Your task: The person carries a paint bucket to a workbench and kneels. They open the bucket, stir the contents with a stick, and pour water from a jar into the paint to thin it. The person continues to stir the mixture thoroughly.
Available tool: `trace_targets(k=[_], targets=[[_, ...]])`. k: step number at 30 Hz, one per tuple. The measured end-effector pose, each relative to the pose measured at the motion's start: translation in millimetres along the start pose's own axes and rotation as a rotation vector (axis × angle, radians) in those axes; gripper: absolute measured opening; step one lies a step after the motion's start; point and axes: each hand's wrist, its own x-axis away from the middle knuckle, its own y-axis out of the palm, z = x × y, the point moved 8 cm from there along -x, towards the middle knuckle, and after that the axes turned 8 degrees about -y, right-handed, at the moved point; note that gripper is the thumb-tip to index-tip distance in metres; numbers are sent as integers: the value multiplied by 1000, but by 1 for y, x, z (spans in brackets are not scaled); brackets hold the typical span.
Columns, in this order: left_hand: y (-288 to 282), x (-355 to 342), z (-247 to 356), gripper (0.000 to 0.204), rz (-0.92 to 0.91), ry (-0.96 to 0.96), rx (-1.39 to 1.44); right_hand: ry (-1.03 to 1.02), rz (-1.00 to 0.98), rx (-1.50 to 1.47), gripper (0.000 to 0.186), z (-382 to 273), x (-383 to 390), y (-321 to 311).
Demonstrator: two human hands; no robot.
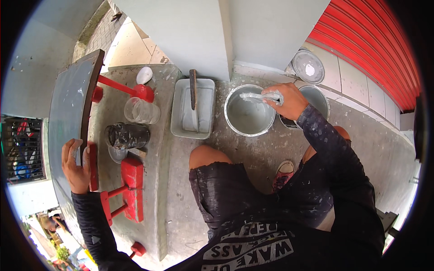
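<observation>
My right hand (289,100) is closed around a flat tool thickly coated in grey paint (257,96); the coating hides whether it is a brush or a stick. It is held over a round bucket (250,131) with grey paint inside. To the left, my left hand (76,167) grips the edge of a dark grey board (68,106) with red legs, fingers bent and thumb at the rim. A grey paint tray (178,110) stands left of the bucket, with a long paint-stained tool (193,90) lying across it.
A second bucket (318,101) stands partly behind my right forearm, near a round lid (308,67). Clear plastic cups (141,111), a dark jar (129,136) and a red-framed piece (132,189) occupy the left ledge. A grey pillar (199,36) and red shutter (370,49) bound the far side.
</observation>
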Motion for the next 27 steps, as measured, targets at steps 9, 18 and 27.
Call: trace_targets(k=[9, 18, 27], targets=[[9, 25, -14, 28, -108, 98, 11, -76, -76, 136, 25, -3, -27, 48], [17, 35, -25, 33, -49, 94, 20, -139, -295, 219, 17, 9, -43, 163], [17, 35, -22, 32, -53, 110, -14, -162, -377, 17, 17, -7, -17, 157]])
